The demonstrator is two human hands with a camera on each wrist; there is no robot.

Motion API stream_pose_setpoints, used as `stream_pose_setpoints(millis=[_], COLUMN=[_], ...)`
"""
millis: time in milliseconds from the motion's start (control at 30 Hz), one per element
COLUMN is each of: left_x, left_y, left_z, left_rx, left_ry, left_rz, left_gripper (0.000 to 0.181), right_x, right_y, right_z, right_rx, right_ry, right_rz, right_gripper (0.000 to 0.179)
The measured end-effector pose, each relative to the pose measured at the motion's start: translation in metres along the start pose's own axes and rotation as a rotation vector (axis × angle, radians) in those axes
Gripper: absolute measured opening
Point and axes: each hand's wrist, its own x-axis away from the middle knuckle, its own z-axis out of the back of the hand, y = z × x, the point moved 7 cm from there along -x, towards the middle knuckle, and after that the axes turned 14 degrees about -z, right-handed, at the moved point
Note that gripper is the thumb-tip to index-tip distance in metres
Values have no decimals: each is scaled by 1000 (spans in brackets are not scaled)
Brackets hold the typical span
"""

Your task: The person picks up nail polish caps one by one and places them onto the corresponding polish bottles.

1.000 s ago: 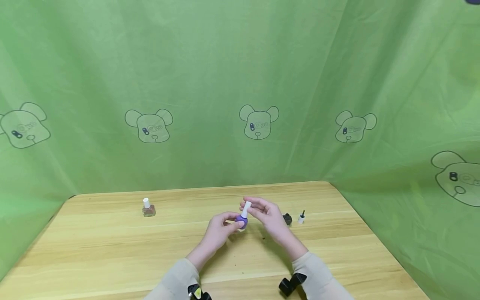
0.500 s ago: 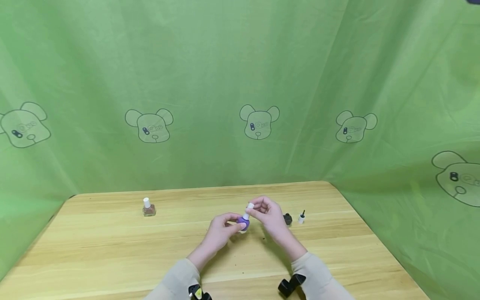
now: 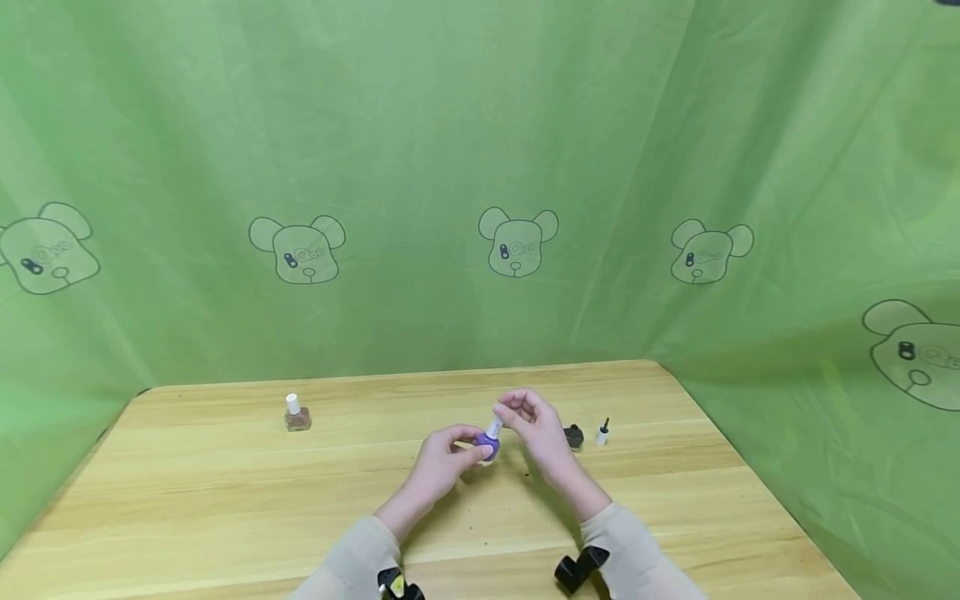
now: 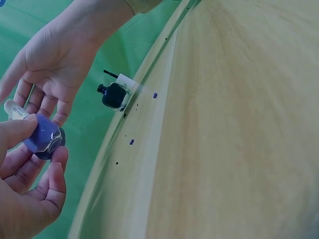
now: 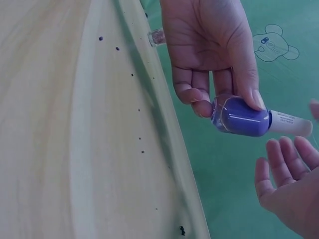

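My left hand point(image 3: 440, 468) pinches a purple nail polish bottle point(image 5: 244, 117) between thumb and fingers, above the table. Its white cap point(image 5: 289, 123) is on the neck and, in the head view, tilts up and right. Small print shows on the cap. My right hand point(image 3: 538, 435) is at the cap's end. In the right wrist view its relaxed fingers point(image 5: 283, 167) lie apart from the cap, with the thumb on the other side. The left wrist view shows the same right hand point(image 4: 57, 59) spread behind the bottle.
A dark, uncapped polish bottle point(image 4: 114, 95) stands right of my right hand. Beside it a white cap with black brush point(image 3: 603, 434) stands brush up. A capped brownish-pink bottle point(image 3: 297, 418) is at the back left. Dark specks dot the wooden table point(image 3: 225, 500); green curtains surround it.
My right hand first closed on the white cap, then its fingers loosened and the thumb shifted toward the cap's end. The printed side of the cap now shows. The bottle moved slightly right.
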Motion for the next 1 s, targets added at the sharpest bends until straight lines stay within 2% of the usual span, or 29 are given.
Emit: stream_pose_setpoints(millis=[100, 267, 433, 667, 1000], left_x=[0, 0, 0, 0, 1], left_y=[-1, -2, -1, 2, 6], left_z=[1, 2, 3, 2, -1], left_rx=[-5, -18, -22, -21, 9], left_ry=[5, 8, 7, 4, -9], left_rz=[-1, 7, 7, 5, -8], left_gripper=[31, 31, 31, 32, 31], right_x=[0, 1, 2, 2, 3], right_y=[-1, -2, -2, -3, -3], right_z=[-2, -6, -8, -4, 3], right_rx=[-9, 35, 46, 59, 47], right_ry=[-72, -185, -228, -165, -10], right_rz=[14, 27, 30, 13, -33], right_gripper=[37, 43, 42, 39, 33])
